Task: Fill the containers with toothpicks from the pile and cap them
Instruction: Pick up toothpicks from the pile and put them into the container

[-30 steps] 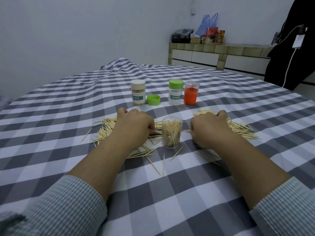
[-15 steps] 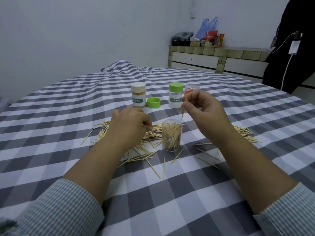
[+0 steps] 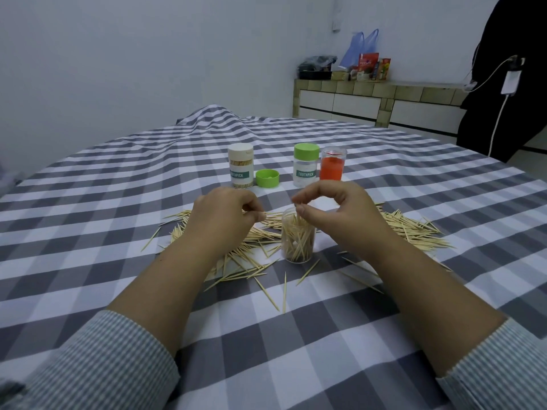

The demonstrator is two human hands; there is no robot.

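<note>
A clear open container (image 3: 297,242), partly filled with toothpicks, stands upright on the checked cloth between my hands. My right hand (image 3: 340,210) hovers just above its mouth, thumb and forefinger curved and apart, with nothing visible between them. My left hand (image 3: 225,220) sits over the left toothpick pile (image 3: 242,255) and pinches a few toothpicks at its fingertips. More toothpicks lie in a right pile (image 3: 414,229). A loose green cap (image 3: 267,178) lies behind my left hand.
Behind the hands stand a white-capped container (image 3: 241,168) full of toothpicks, a green-capped container (image 3: 306,165) and an orange container (image 3: 333,165) with a clear cap. Stray toothpicks (image 3: 284,288) lie in front. A tiled counter (image 3: 370,93) lies far back.
My right hand lifted toothpicks from the right pile to above the clear container and now has its fingers apart. My left hand rose slightly, pinching toothpicks from the left pile.
</note>
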